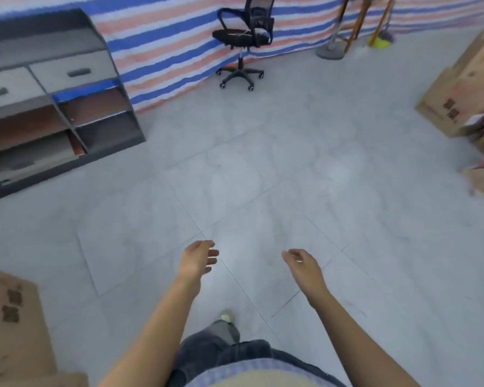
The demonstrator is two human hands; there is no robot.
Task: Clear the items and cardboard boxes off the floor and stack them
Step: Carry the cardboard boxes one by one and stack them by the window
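Item: left grip (199, 256). I logged it empty, fingers loosely spread, hanging above the floor (263, 163) at 6 o'clock.
Item: right grip (301, 262). Likewise empty, fingers relaxed, pinching nothing.
Item: cardboard boxes (456, 99). Piled at 3 o'clock, well apart from both grips.
Item: single cardboard box (11, 317). At 8 o'clock, near my left side.
Item: shelf unit (53, 93), 10 o'clock; office chair (242, 37), 12 o'clock.
Handling note: I judged the step to be the approach to a box. Best to close in, squat, take opposite bottom edges with both grips, and lift level.

Brown cardboard boxes (456, 99), black chair (242, 34), blue-orange-white striped tarp (165, 37).
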